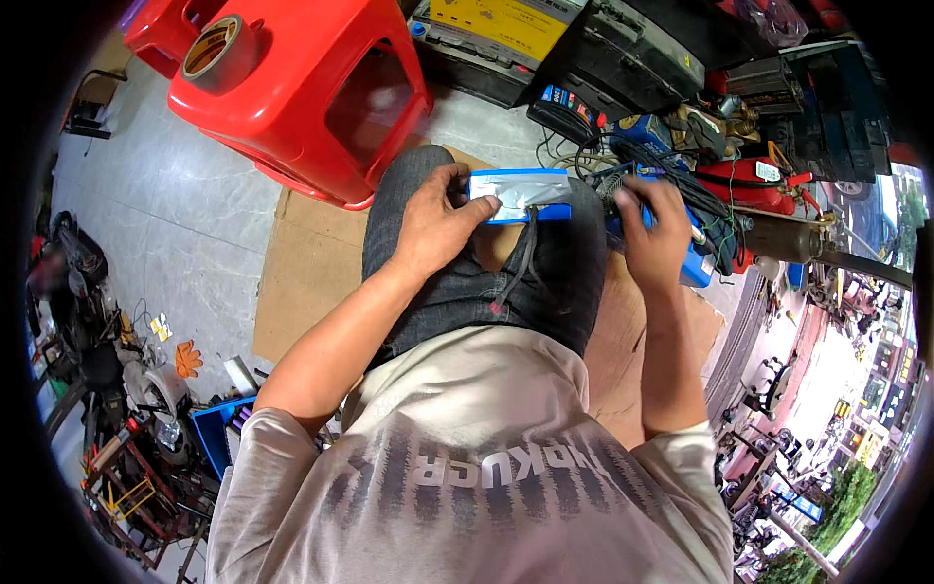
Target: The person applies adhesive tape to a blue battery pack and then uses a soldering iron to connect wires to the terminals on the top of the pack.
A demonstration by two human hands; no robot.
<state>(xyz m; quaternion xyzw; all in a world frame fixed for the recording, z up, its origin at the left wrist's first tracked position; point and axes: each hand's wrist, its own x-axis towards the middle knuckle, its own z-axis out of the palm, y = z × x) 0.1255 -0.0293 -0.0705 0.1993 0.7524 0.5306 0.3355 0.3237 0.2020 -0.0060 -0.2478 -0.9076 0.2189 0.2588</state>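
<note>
A flat, blue-edged rectangular pack point(525, 183) rests over my thighs, its upper face largely covered with silver tape. My left hand point(443, 216) grips its left end, thumb on top of the tape. From the pack's lower edge a dark cable point(526, 255) hangs toward my lap, and its end looks reddish. To the right of the pack, apart from it, my right hand point(654, 219) is raised with bent fingers. Motion blurs its fingertips, so whether anything is pinched between them cannot be made out.
A red plastic stool point(292, 92) stands at the far left with a tape roll point(222, 54) on it. Cardboard point(306, 282) lies under me. Large batteries point(623, 54), tangled cables point(671, 161) and a red extinguisher-like cylinder point(744, 182) crowd the far right. An orange glove point(188, 358) lies at left.
</note>
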